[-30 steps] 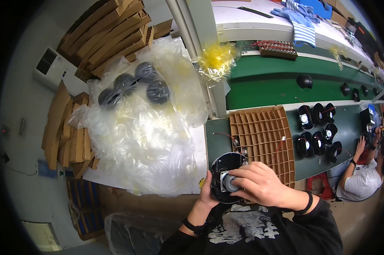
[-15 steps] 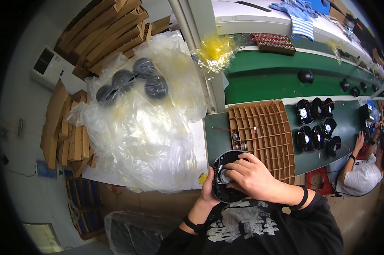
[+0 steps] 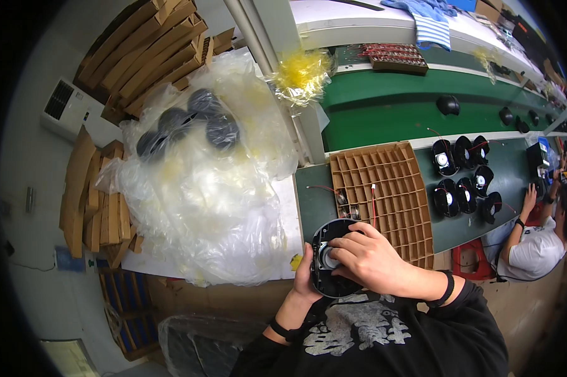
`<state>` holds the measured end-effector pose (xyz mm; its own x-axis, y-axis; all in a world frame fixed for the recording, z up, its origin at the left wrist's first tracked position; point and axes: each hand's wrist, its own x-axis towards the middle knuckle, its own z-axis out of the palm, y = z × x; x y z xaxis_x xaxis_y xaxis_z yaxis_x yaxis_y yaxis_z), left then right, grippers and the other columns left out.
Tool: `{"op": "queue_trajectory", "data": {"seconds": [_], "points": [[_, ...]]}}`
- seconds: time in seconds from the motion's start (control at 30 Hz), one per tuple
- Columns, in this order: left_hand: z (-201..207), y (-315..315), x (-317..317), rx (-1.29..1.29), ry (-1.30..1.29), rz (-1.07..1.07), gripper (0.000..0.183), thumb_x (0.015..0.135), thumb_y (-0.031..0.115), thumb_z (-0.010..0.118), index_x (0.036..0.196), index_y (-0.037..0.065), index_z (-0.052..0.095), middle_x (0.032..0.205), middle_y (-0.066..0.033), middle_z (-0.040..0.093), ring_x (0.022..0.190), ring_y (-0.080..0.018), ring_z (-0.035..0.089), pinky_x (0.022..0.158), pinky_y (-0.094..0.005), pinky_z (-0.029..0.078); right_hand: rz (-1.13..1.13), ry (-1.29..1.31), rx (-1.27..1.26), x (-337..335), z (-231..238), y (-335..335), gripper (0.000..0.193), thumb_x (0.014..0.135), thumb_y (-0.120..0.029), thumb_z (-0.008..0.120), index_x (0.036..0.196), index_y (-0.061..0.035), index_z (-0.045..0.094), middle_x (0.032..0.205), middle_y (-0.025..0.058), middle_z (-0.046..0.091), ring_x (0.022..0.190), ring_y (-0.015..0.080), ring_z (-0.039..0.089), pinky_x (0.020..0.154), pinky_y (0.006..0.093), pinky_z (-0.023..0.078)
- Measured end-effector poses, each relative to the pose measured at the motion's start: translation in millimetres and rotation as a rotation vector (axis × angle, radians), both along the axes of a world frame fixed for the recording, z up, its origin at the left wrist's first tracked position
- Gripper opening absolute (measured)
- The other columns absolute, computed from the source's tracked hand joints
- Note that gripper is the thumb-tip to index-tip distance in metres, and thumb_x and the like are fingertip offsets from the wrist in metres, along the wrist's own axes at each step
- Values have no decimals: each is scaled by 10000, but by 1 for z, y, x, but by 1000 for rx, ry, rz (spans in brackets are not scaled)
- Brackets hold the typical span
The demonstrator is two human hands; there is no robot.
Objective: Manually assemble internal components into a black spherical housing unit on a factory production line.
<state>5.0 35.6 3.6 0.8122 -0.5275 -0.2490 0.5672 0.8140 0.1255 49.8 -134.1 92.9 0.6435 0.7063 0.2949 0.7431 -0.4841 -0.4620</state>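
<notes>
A: Head view, lower centre of the frame. What did the two hands hold?

B: The left hand (image 3: 307, 276) gripped the left edge of a round black fan (image 3: 334, 261) from below, its fingers closed on the housing. The right hand (image 3: 365, 261) lay over the fan's right half, fingertips (image 3: 335, 254) pressed at the pale hub in its middle. Both hands were clamped on the same part, close together.

A: Where did the fan sit?

B: At the near edge of the green workbench (image 3: 384, 119), just below a brown cardboard divider tray (image 3: 384, 188) at frame centre. A thin red wire (image 3: 324, 188) lay on the bench beside the tray's left side.

A: And the surroundings?

B: Left of centre, a large clear plastic bag (image 3: 202, 188) held several dark fans near its top. Stacked cardboard sheets (image 3: 145, 44) filled the upper left. At centre right, a cluster of finished black fans (image 3: 465, 179) stood on the bench. A crumpled yellow plastic wrap (image 3: 302, 72) sat at upper centre. At the right edge, a co-worker in a white shirt (image 3: 534, 251) reached a hand up to the bench.
</notes>
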Motion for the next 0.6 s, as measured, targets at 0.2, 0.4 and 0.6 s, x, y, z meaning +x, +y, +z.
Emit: {"op": "queue_trajectory", "data": {"seconds": [0.2, 0.4, 0.6], "points": [[-6, -4, 2, -10, -19, -12, 636, 968, 530, 267, 1354, 33, 363, 1267, -164, 519, 1142, -273, 549, 979, -423, 459, -13, -3, 17, 2, 9, -8, 332, 713, -227, 724, 954, -31, 607, 1068, 103, 609, 964, 258, 580, 947, 423, 399], [0, -21, 7, 161, -57, -197, 654, 962, 537, 284, 1367, 26, 330, 1287, -193, 498, 1167, -306, 530, 989, -445, 449, -213, -175, -51, 21, 35, -44, 301, 748, -222, 685, 954, -21, 599, 1013, 118, 621, 941, 260, 586, 890, 363, 430], [-23, -49, 6, 179, -56, -490, 696, 963, 550, 226, 1395, 9, 303, 1358, -204, 439, 1231, -317, 475, 1048, -433, 380, -18, 190, -405, 18, -3, -86, 318, 789, -264, 659, 1025, -53, 626, 760, 111, 656, 778, 257, 644, 793, 366, 467]]}}
